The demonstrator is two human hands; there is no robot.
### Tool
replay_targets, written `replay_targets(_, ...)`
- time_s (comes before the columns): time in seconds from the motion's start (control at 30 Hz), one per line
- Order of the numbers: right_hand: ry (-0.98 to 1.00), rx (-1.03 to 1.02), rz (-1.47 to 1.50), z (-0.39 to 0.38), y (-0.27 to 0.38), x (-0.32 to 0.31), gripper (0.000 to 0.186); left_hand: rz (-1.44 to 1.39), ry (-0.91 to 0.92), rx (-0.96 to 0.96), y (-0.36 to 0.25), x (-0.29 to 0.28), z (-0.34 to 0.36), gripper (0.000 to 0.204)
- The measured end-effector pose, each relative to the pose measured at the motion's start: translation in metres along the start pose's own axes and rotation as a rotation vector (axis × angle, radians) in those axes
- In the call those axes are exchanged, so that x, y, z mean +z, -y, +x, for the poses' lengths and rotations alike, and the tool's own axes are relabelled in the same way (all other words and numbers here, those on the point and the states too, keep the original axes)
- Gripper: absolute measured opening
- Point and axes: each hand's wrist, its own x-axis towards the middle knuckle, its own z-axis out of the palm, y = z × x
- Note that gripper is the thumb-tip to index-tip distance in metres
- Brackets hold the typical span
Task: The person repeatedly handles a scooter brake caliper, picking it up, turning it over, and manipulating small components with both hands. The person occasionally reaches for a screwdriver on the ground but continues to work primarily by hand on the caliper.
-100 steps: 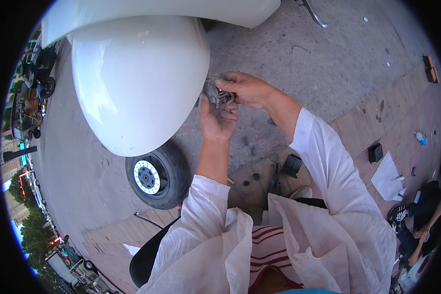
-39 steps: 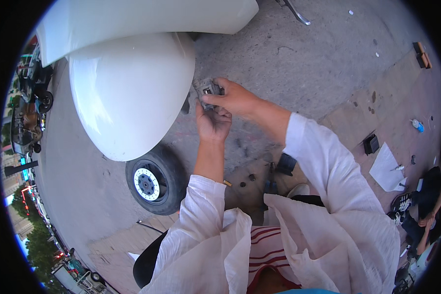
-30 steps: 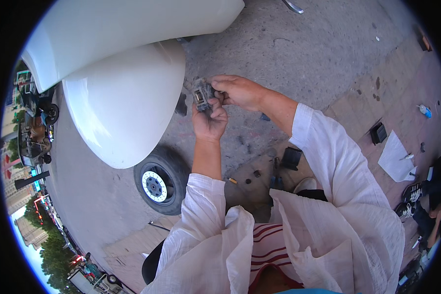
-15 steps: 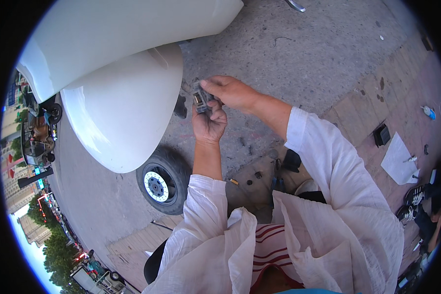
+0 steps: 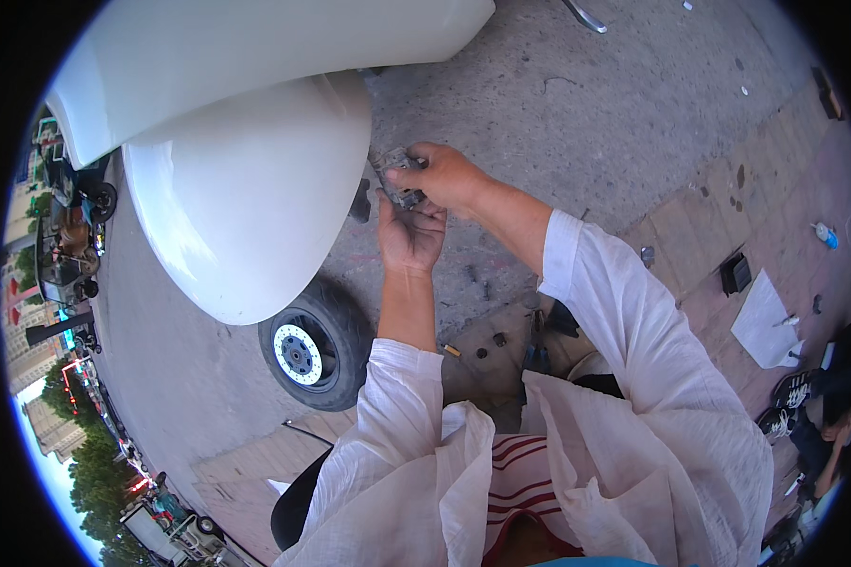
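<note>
While the right hand point(image 5: 444, 178) pinched the part point(image 5: 390, 164), whether the left hand point(image 5: 411, 239) gripped was unclear; slack fingers could have dropped it.

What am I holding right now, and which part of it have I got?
A grimy grey mechanical part: your right hand grips it by its right side. Your left hand is palm-up beneath; whether it also grips can't be told.
</note>
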Motion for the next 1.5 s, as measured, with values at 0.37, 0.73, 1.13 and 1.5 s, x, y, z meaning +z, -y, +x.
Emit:
replay_targets(0.37,0.028,-0.029,0.068,0.006,-0.01,-0.006,0.063,-0.004,-0.015,-0.002,-0.002,0.001,0.003,0.044)
replay_targets(0.73,-0.095,-0.045,-0.274,-0.012,0.001,0.005,0.065,-0.024,-0.067,-0.049,-0.001,-0.002,0.003,0.046)
replay_targets(1.13,-0.109,0.063,-0.35,-0.059,-0.039,-0.147,0.045,-0.287,0.086,-0.387,-0.015,-0.004,0.005,0.04)
replay_targets(1.5,-0.155,0.156,-1.043,-0.15,-0.15,-0.25,0.041,-0.192,0.117,-0.262,-0.006,-0.001,0.01,0.046)
